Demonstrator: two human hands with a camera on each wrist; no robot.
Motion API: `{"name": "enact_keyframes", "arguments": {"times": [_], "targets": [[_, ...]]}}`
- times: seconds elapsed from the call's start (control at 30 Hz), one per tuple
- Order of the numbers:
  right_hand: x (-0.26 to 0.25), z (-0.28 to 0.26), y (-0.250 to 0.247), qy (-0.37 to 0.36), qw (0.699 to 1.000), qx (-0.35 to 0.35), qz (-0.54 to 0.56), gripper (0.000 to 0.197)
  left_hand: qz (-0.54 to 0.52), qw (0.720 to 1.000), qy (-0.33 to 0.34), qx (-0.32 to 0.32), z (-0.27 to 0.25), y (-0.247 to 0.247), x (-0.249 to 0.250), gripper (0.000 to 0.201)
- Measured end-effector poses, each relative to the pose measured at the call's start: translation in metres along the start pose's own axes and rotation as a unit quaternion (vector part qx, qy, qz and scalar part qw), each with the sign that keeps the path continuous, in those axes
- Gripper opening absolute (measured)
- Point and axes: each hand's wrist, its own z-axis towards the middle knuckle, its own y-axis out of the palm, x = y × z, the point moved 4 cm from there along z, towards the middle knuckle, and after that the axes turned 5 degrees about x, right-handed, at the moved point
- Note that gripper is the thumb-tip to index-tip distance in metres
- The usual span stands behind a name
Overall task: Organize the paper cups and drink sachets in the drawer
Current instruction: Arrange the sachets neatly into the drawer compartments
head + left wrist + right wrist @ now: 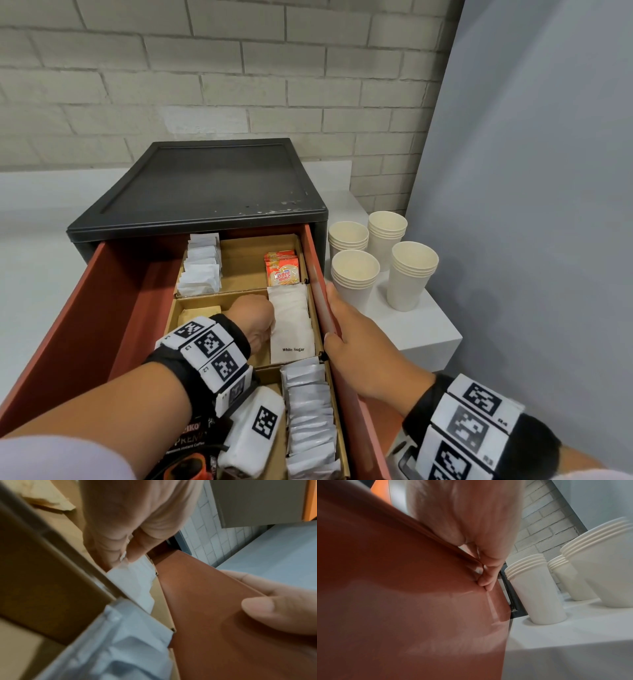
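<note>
Left hand [255, 317] pinches the white sugar sachets [291, 322], apparently tidying them; right hand [356, 342] clasps the drawer [317, 270] wall, probably steadying it.

Both wrists [209, 353] wear black bands with white square-coded tags; sleeves seem lilac.

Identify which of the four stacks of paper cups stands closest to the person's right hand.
The front-left stack, beside the drawer's right wall. It stands just beyond the right hand; the other three sit farther back or right.

The left hand's fingertips [270, 329] were hidden behind its knuckles. At six o'clock, a dark instant-coffee packet [186, 442] was covered by the wrist, its lettering cut off.
</note>
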Motion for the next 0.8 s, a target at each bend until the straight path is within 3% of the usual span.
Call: {"name": "enact_keyframes", "arguments": {"times": [0.17,0.3,0.5,0.67,0.8], "targets": [[0.001,0.001,0.0,-0.001,1.0,0.004,0.001,0.069,-0.03,1.0,0.001,-0.007,0.01,0.0,0.0,0.035],[0.001,0.0,0.0,-0.001,1.0,0.001,0.01,0.068,-0.037,0.999,-0.015,0.024,0.007,-0.008,0.0,0.013],[0.001,0.0,0.0,-0.001,1.0,0.003,0.01,0.068,-0.081,0.993,-0.056,-0.066,-0.012,0.003,-0.002,0.054],[0.0,0.0,0.0,-0.001,1.0,0.003,0.011,0.068,-0.126,0.988,-0.054,-0.068,-0.016,0.005,-0.001,0.058],[-0.001,-0.001,0.0,-0.003,1.0,0.0,0.01,0.068,-0.126,0.987,-0.033,-0.093,-0.018,0.004,0.0,0.04]]}}
